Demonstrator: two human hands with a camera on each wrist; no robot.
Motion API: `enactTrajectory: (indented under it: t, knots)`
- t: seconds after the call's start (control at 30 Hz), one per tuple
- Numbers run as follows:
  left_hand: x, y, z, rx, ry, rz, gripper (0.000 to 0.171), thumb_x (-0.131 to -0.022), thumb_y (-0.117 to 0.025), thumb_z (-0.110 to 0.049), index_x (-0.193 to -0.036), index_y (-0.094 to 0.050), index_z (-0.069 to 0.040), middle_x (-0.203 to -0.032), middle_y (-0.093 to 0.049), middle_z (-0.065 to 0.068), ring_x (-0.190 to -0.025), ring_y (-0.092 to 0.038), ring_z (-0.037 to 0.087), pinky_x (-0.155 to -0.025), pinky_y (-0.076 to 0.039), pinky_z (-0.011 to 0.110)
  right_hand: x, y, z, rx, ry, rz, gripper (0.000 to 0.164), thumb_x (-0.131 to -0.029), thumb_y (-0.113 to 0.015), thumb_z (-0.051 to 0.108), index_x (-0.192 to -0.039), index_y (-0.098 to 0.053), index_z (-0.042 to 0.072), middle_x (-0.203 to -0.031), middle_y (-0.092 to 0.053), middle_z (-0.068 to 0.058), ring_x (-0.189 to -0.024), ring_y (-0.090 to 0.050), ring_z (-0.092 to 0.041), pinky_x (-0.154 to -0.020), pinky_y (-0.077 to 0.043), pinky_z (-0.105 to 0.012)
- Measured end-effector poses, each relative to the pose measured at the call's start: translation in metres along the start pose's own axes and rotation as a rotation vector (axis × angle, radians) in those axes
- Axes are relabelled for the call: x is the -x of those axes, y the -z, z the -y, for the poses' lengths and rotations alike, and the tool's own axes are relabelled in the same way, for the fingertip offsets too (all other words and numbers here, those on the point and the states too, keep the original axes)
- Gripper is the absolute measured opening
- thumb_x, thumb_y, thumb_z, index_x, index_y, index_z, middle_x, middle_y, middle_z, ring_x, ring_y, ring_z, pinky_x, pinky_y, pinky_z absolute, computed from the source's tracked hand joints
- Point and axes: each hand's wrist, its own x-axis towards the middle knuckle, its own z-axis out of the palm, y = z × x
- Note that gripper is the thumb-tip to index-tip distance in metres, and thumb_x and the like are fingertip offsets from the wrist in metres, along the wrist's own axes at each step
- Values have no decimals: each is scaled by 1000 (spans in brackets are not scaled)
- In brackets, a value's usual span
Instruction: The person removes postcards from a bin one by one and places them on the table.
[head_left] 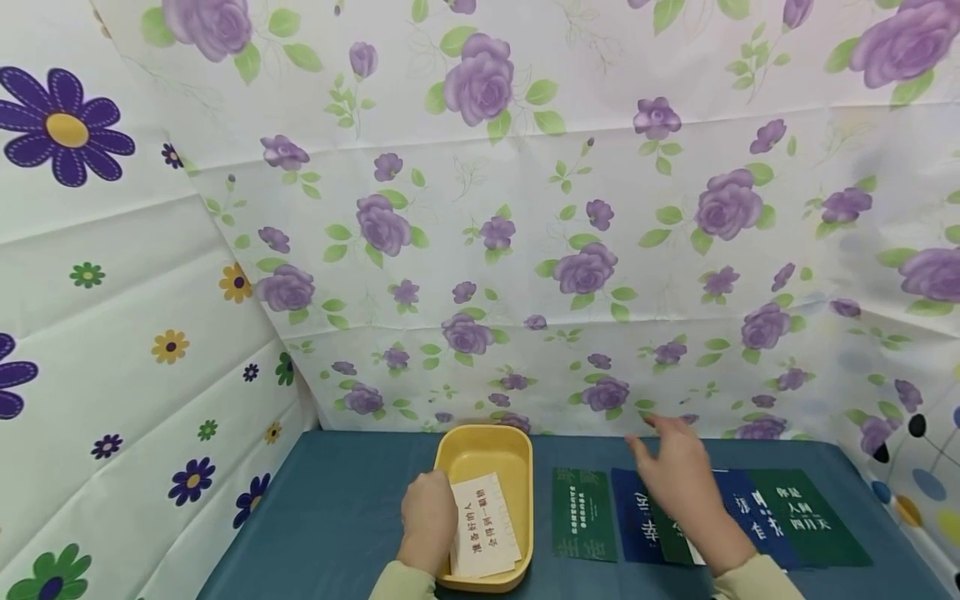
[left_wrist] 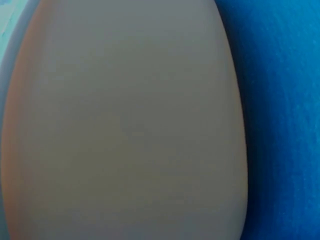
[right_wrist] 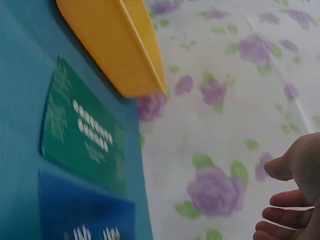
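Observation:
My left hand [head_left: 430,512], fingers curled, grips the left rim of a yellow plastic tray [head_left: 522,500]. Inside the tray lie cream cards with dark Chinese writing [head_left: 483,525], overlapping one another. My right hand [head_left: 678,471] is raised over a row of printed cards, its fingers loosely spread and holding nothing. Nearest it are a blue card [head_left: 633,533] and a dark green one partly hidden under the wrist. In the right wrist view the thumb and fingers [right_wrist: 287,217] stand apart. A blurred pale shape fills most of the left wrist view.
A green card with white print [head_left: 585,514] lies between the tray and the blue card. Farther right are another blue card [head_left: 761,521] and a larger green card [head_left: 810,517]. The blue tabletop [head_left: 330,517] meets flowered cloth walls [head_left: 480,250] behind and at both sides.

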Motion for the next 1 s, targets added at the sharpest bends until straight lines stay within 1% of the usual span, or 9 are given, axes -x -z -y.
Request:
enactTrajectory:
  t: [0.13, 0.23, 0.4, 0.53, 0.73, 0.87, 1.0]
  knots:
    - [0, -2, 0, 5, 3, 5, 5, -84, -63, -2, -81, -67, -3, -73, -67, 14, -62, -66, 27, -47, -50, 39, 6, -18, 15, 7, 0, 53, 51, -86, -65, 34, -124, -56, 2, -123, -56, -23, -109, -55, -41, -81, -47, -54]
    - [0, -2, 0, 7, 10, 16, 5, -84, -63, -2, -82, -67, -3, -74, -67, 14, -62, -66, 27, -48, -50, 39, 11, -29, 26, 1, 15, 84, 49, -85, -67, 33, -123, -58, 3, -122, -58, -21, -109, -57, -38, -82, -48, -52]
    - [-1, 0, -1, -4, 18, 45, 6, -86, -62, -3, -83, -68, -3, -72, -66, 13, -61, -65, 27, -46, -50, 38, 18, -43, 50, -22, 25, 139, 49, -83, -69, 36, -121, -59, 7, -122, -59, -15, -110, -58, -32, -82, -50, -49]
    - [-1, 0, -2, -16, 16, 39, 7, -86, -62, -3, -82, -68, -3, -70, -66, 13, -59, -65, 26, -43, -48, 37, 23, -53, 68, -25, 29, 185, 50, -81, -71, 38, -121, -60, 9, -121, -59, -13, -109, -59, -29, -81, -52, -46]
    - [-3, 1, -1, -28, 15, 21, 9, -87, -61, -4, -81, -68, -2, -70, -66, 14, -58, -65, 26, -43, -48, 37, 26, -76, 96, -45, 89, 233, 55, -79, -73, 37, -122, -60, 7, -118, -61, -13, -111, -58, -30, -85, -51, -46]
    - [-3, 0, -1, -26, 9, 34, 8, -86, -62, -4, -82, -68, -3, -71, -66, 13, -59, -65, 26, -45, -49, 38, 24, -92, 112, -50, 110, 294, 56, -78, -74, 36, -123, -59, 6, -117, -60, -14, -109, -58, -31, -83, -52, -45]
    - [-3, -2, 1, -18, 5, 33, 7, -86, -62, -4, -80, -68, -4, -71, -66, 13, -60, -65, 27, -46, -49, 39, 31, -107, 124, -21, 144, 353, 59, -77, -74, 37, -122, -58, 3, -116, -60, -16, -107, -58, -31, -81, -52, -43]
